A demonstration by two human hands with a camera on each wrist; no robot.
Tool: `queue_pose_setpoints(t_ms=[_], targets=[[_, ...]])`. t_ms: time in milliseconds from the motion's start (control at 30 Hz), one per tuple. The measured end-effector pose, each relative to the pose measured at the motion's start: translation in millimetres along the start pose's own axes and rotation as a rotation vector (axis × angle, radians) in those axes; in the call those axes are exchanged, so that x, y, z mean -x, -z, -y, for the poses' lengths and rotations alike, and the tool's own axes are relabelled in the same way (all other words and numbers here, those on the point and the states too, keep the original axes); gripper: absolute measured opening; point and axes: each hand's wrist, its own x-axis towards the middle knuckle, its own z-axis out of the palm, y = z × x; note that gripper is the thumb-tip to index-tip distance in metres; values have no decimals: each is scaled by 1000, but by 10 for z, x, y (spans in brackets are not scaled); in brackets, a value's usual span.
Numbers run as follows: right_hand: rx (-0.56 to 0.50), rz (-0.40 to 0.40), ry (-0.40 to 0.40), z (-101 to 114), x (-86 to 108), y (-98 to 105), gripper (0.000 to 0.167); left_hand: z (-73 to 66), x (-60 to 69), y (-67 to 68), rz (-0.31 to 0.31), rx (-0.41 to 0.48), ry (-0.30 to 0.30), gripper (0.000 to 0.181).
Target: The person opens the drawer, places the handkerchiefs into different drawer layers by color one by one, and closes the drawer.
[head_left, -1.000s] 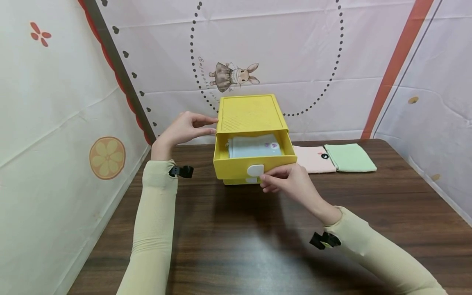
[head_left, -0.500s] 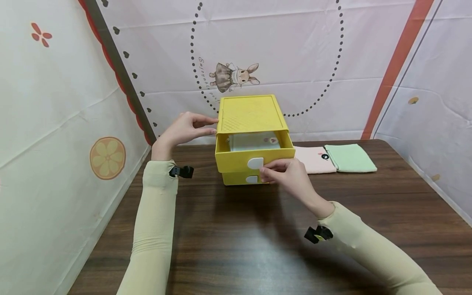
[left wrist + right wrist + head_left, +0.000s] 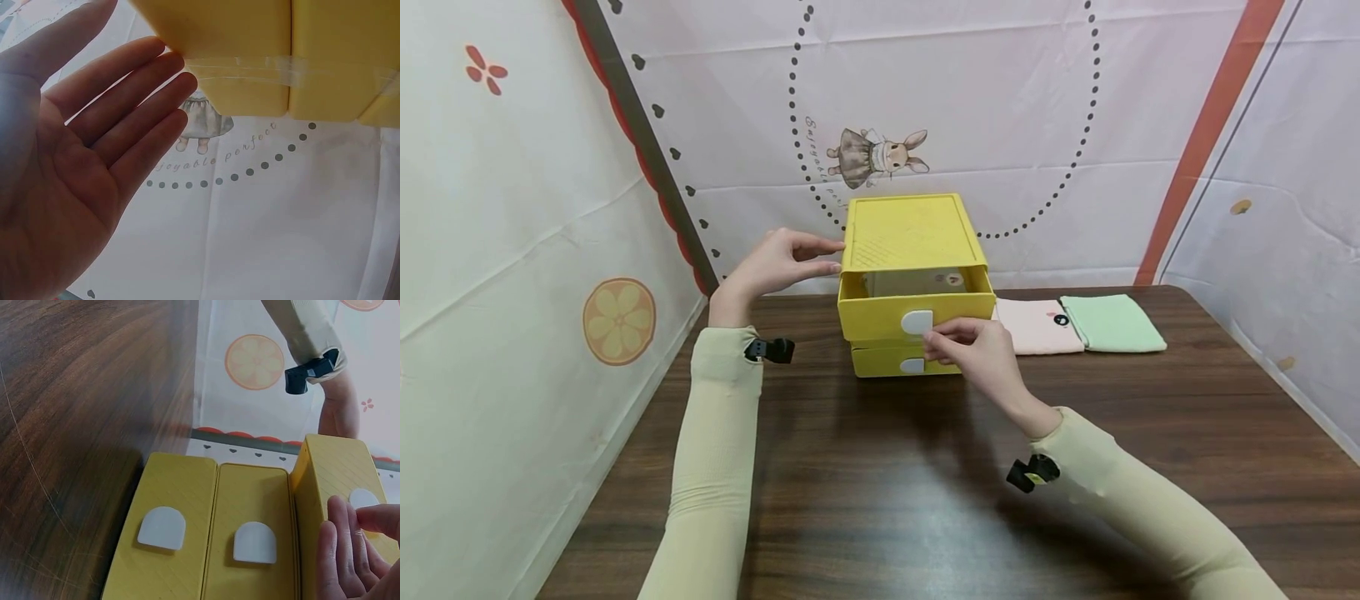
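Observation:
A yellow drawer box (image 3: 917, 232) stands on the table, its top drawer (image 3: 880, 318) partly pulled out. Folded pale cloth (image 3: 902, 284) lies inside that drawer. With thumb and fingertips, my right hand (image 3: 983, 354) pinches the edge of the drawer's white handle (image 3: 916, 322). At the box's upper left side, my left hand (image 3: 775, 265) touches it with extended fingertips; the left wrist view shows those fingers (image 3: 134, 103) nearly straight beside the yellow wall (image 3: 250, 81). Below the top drawer, two lower drawers (image 3: 256, 494) are closed in the right wrist view.
To the right of the box lie a folded pink cloth (image 3: 1037, 327) and a folded green cloth (image 3: 1112, 323) on the dark wooden table (image 3: 850, 500). A printed fabric backdrop (image 3: 1000, 100) rises behind the box and on both sides.
The top drawer has slid backward into the box, with my right hand following it, so less of the cloth inside shows. My left hand has stayed at the box's side.

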Motion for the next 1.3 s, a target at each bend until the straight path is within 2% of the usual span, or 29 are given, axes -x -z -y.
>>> queue_pose_setpoints(t_ms=[233, 800, 1100, 1133, 1300], targets=[[-26, -29, -33, -37, -67, -23, 26, -6, 0, 8, 0, 2, 9, 46], [-92, -75, -36, -80, -189, -66, 29, -24, 4, -1, -4, -12, -12, 48], [-111, -86, -39, -118, -266, -84, 26, -78, 29, 5, -5, -4, 8, 46], [-111, -88, -38, -119, -272, -86, 26, -40, 16, 2, -6, -4, 3, 47], [-108, -92, -37, -145, -312, -90, 25, -27, 14, -4, -6, -16, 4, 48]])
